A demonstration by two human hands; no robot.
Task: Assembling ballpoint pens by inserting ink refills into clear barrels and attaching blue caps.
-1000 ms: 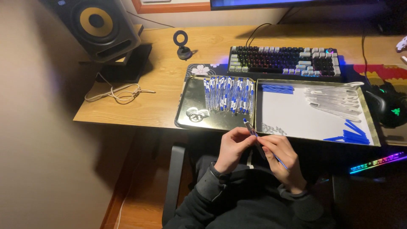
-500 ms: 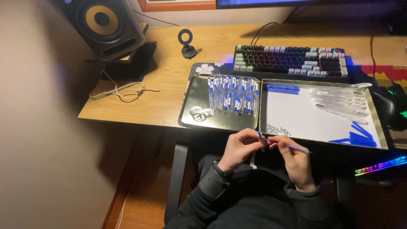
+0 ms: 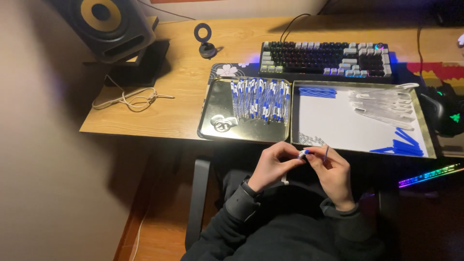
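My left hand (image 3: 273,165) and my right hand (image 3: 332,173) meet just below the desk edge, over my lap. Between their fingertips is a small white and blue pen part (image 3: 303,153), pinched by my left hand. A thin blue pen refill (image 3: 326,153) stands up from the fingers of my right hand. On the desk above lies an open metal tin: its left tray (image 3: 220,104) holds a row of assembled white and blue pens (image 3: 260,99). Its right tray (image 3: 333,123) holds blue refills (image 3: 317,92), clear pen barrels (image 3: 384,102) and blue caps (image 3: 397,145).
A keyboard (image 3: 325,58) lies behind the tin. A speaker (image 3: 110,24) stands at the back left, with a coiled white cable (image 3: 125,99) in front of it. A small ring stand (image 3: 205,41) sits mid-desk. A mouse (image 3: 447,113) is at the right edge.
The long blue refill that my right hand held out sideways is now upright by my fingers. Both hands have drawn together around the small pen part.
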